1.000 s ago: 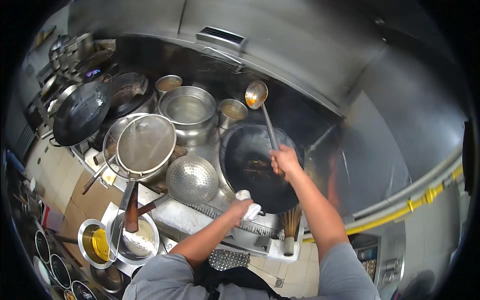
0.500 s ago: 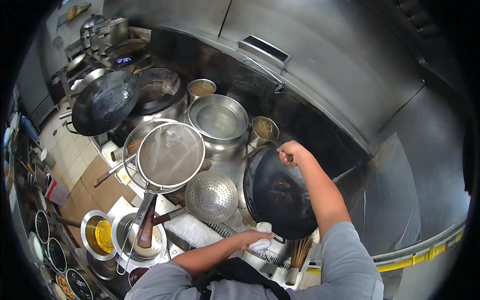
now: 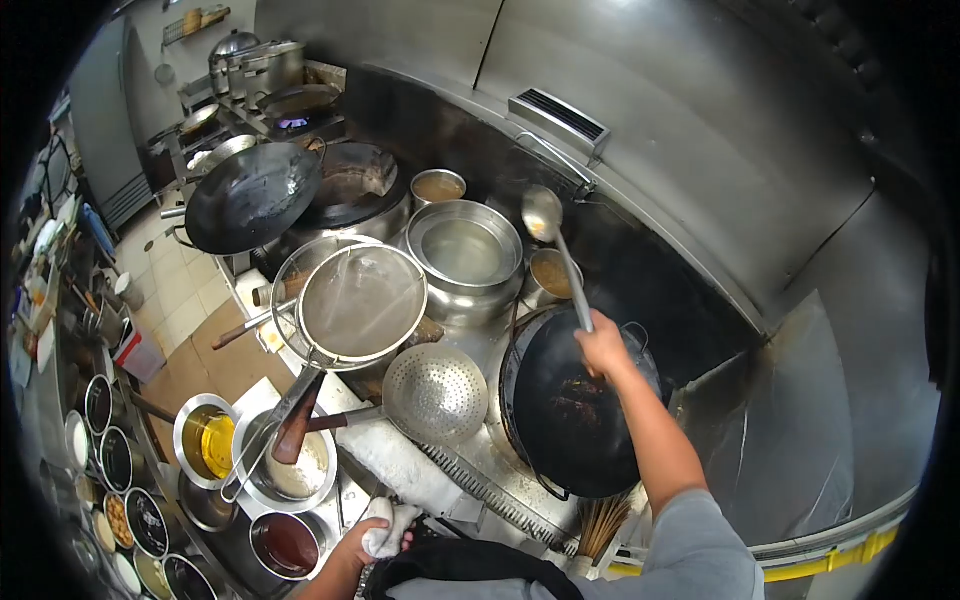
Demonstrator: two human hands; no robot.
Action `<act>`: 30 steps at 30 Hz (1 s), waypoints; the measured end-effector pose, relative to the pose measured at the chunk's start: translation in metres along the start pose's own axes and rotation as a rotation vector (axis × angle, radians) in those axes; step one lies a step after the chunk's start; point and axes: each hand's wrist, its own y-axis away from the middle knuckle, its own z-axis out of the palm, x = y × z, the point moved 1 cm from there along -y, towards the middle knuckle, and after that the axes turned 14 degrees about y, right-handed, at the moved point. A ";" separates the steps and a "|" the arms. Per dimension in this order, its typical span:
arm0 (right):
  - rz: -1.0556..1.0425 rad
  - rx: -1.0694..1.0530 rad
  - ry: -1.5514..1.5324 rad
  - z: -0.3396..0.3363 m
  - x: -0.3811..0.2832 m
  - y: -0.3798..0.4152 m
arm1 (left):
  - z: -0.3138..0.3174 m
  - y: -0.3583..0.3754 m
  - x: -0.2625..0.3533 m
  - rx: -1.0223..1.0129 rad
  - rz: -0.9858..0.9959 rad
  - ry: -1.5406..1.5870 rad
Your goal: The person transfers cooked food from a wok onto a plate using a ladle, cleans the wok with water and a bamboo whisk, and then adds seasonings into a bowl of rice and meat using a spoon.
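Note:
My right hand (image 3: 601, 348) is closed round the handle of a metal ladle (image 3: 543, 212), whose bowl is raised above and behind a small pot of brownish liquid (image 3: 552, 272). Under my right forearm sits a large black wok (image 3: 560, 430) with dark residue in its middle. Near the bottom edge my left hand (image 3: 372, 538) grips a white cloth (image 3: 391, 528), away from the wok and beside a bowl of dark red sauce (image 3: 286, 546).
A perforated strainer (image 3: 436, 394) and a round mesh sieve (image 3: 362, 303) lie left of the wok. Behind them stands a pot of cloudy liquid (image 3: 463, 250). A bamboo brush (image 3: 603, 525) is at the wok's front. Another wok (image 3: 253, 198) is tilted at the left.
My right hand has lifted the ladle up out of the wok area. My left hand, with the cloth, has left the wok's rim and moved left and down. The view has shifted slightly.

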 end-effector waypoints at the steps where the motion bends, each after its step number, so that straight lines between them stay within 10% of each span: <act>1: 0.078 -0.138 -0.209 -0.006 -0.035 0.000 | -0.016 -0.004 -0.009 0.007 0.005 0.005; 5: 0.176 -0.372 -0.372 0.056 -0.063 -0.058 | -0.086 -0.045 -0.042 0.213 0.012 0.037; 9: 0.594 -0.833 -1.223 0.086 -0.058 -0.067 | -0.079 -0.092 -0.090 0.426 0.207 -0.074; 13: 0.614 -0.938 -1.690 0.048 -0.046 -0.007 | -0.191 -0.172 -0.132 0.159 0.577 -1.165; 16: 0.484 -1.033 -1.851 0.010 -0.016 0.042 | -0.162 -0.191 -0.167 0.414 0.239 -0.148; 19: 0.420 -1.145 -1.991 -0.056 -0.002 0.120 | -0.154 -0.194 -0.198 0.355 0.043 0.091; 28: 0.571 -0.835 -1.764 -0.120 0.084 0.268 | -0.153 -0.164 -0.212 0.233 -0.089 0.037; 30: 0.575 -0.528 -0.942 -0.106 0.090 0.276 | -0.147 -0.133 -0.191 0.202 -0.113 0.013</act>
